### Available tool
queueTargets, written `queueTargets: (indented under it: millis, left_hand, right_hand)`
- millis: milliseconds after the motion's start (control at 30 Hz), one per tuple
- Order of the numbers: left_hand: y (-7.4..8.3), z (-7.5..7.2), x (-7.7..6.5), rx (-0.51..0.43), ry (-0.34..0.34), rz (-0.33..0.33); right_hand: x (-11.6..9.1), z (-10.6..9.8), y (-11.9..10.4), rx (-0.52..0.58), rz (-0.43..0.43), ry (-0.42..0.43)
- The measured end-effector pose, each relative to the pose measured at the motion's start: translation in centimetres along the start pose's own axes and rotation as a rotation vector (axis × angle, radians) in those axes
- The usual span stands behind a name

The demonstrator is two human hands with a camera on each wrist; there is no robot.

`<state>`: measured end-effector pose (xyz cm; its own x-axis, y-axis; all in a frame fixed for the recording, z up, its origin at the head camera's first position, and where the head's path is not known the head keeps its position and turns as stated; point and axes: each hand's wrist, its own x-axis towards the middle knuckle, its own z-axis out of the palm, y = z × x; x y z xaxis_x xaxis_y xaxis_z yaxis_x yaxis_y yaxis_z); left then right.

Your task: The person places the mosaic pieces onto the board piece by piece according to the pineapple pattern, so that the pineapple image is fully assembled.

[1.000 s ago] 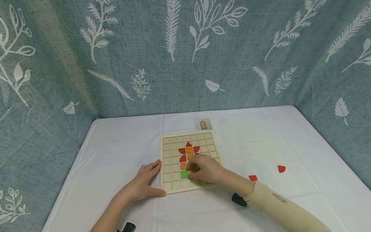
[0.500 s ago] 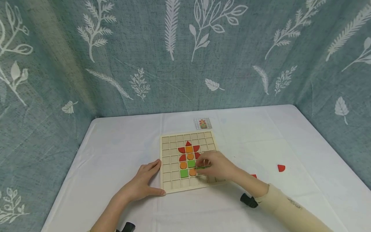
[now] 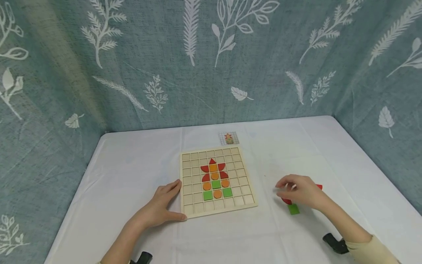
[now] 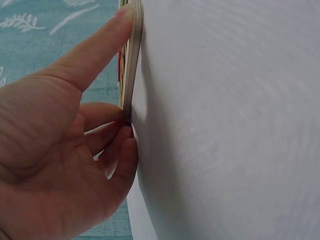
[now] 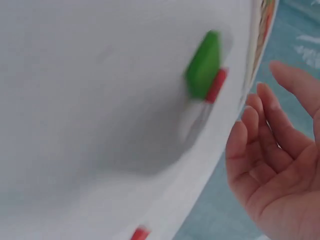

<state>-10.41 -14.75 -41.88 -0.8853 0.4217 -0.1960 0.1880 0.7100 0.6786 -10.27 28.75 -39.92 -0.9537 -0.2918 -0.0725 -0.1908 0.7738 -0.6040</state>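
Note:
A wooden grid board (image 3: 244,180) lies on the table, with red, orange and green tiles set in its cells. My left hand (image 3: 160,205) rests at the board's left edge, thumb at the near corner and fingers farther up. Its thumb touches the rim in the left wrist view. Off to the right, my right hand (image 3: 301,191) hovers above the table with nothing between its fingers. Beneath it lie a green square tile (image 3: 293,209) and a red tile (image 3: 286,201), partly hidden by the hand. Another red tile (image 3: 319,187) peeks out behind that hand.
A small pattern card (image 3: 229,138) lies beyond the board. White cloth (image 3: 141,154) covers the table, and a leaf-patterned blue-green curtain (image 3: 184,91) hangs behind it. Black straps with mounts (image 3: 335,243) sit at the wrists.
My right hand has left the board and moved right, over the loose tiles. A green square and an orange round tile on the board's pattern now show fully. The left hand stays put.

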Motion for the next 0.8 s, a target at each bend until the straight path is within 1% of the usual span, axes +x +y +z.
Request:
queueTargets:
  millis: [100,300,400,600,800]
  left_hand:
    - [0.0,0.0,0.0,0.002,0.002,0.005]
    - [0.0,0.0,0.0,0.003,0.004,0.007]
    - [0.0,0.0,0.0,0.001,0.006,0.008]
    - [0.0,0.0,0.0,-0.002,0.010,0.008]
    - [0.0,0.0,0.0,-0.006,0.012,0.006]
  right_hand:
    - [-0.9,-0.2,1.1,-0.025,0.014,0.009]
    - [-1.8,0.0,2.1,-0.003,0.061,-0.016]
    - [-1.8,0.1,2.1,-0.007,0.077,-0.018]
    - [-1.5,0.5,1.7,-0.006,0.059,0.000]
    - [-0.9,1.1,1.3,-0.002,0.049,-0.007]
